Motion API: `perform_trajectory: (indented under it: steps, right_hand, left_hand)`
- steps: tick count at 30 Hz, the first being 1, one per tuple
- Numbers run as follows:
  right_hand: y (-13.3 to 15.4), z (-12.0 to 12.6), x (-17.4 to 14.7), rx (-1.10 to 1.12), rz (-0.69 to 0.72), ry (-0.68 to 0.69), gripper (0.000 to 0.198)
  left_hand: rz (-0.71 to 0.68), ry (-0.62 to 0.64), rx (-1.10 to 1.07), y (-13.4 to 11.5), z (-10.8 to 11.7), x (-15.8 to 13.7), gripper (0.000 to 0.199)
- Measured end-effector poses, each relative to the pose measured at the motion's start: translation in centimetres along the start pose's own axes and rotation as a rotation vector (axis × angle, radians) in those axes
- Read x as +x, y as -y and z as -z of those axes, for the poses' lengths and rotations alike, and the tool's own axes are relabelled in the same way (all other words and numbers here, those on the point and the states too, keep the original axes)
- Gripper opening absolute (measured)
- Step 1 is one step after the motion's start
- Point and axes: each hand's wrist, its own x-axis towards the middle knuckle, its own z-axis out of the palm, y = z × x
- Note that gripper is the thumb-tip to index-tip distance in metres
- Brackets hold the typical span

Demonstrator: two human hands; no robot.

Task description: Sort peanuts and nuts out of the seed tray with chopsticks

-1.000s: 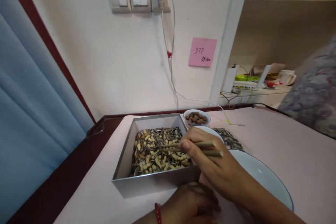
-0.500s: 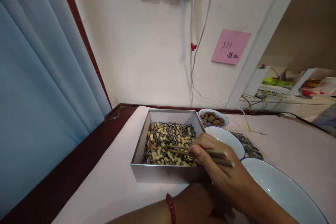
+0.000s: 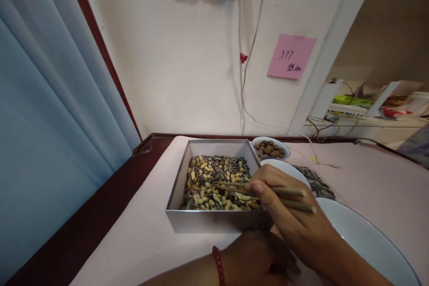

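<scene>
A pair of wooden chopsticks (image 3: 291,199) is gripped in my right hand (image 3: 284,205), above the front right part of an open grey box (image 3: 214,221). Their tips reach down to a mix of peanuts (image 3: 203,196) and striped sunflower seeds (image 3: 219,167) inside. I cannot make out anything pinched between the tips. My left hand (image 3: 251,252), with a red beaded bracelet (image 3: 218,264) on its wrist, lies in front of the box below my right hand. Its fingers extend to the right, loosely apart, with nothing seen in them; they are partly in shadow.
Behind the box's right side stands a small bowl (image 3: 284,147) of round brown nuts. A white bowl (image 3: 291,172) and a larger one (image 3: 365,237) stand to the right, beside a pile of sunflower seeds (image 3: 317,183). A white cable (image 3: 301,134) trails onto the table.
My right hand has shifted slightly right with the chopsticks, which lie at a flatter angle, tips still at the nuts. The left hand stays in place. The view has moved slightly.
</scene>
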Motion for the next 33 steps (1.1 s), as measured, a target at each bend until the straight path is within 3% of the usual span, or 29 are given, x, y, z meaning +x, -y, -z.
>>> perform_trajectory:
  steps: [3,6,10,13,16,19,22,27,30,33]
  right_hand:
    - [0.2,2.5,-0.2,-0.081,0.032,-0.145,0.028]
    - [0.1,6.0,-0.4,-0.24,0.066,-0.415,0.02]
    - [-0.4,10.5,-0.4,-0.443,0.028,-0.693,0.025]
    - [-1.2,12.7,-0.4,-0.519,-0.064,-0.691,0.03]
    - [-1.7,13.3,-0.3,-0.546,-0.113,-0.629,0.033]
    - [-1.5,12.5,-0.1,-0.486,-0.049,-0.634,0.034]
    - [-0.8,10.7,0.2,-0.279,0.027,-0.604,0.03]
    - [-0.2,5.9,0.7,0.056,-0.019,-0.317,0.032]
    - [-0.4,2.9,0.9,0.042,-0.029,-0.15,0.032]
    - [-0.7,0.8,0.9,0.021,-0.033,-0.071,0.031]
  left_hand:
    - [-0.088,-0.069,-0.047,0.3,-0.2,0.2,0.022]
    - [-0.121,-0.106,-0.071,0.6,-0.2,0.2,0.022]
    - [-0.16,-0.154,-0.098,1.1,-0.4,0.2,0.026]
    - [-0.18,-0.165,-0.123,1.3,-0.3,0.3,0.028]
    - [-0.148,-0.119,-0.116,1.1,0.2,0.4,0.029]
    - [-0.13,-0.079,-0.1,0.9,0.6,0.4,0.029]
    - [-0.135,-0.079,-0.099,0.8,0.6,0.5,0.029]
    - [-0.164,-0.104,-0.117,0.9,0.3,0.4,0.034]
    - [-0.148,-0.095,-0.121,0.7,0.3,0.3,0.031]
    - [-0.035,-0.041,-0.092,0.1,0.5,0.3,0.024]
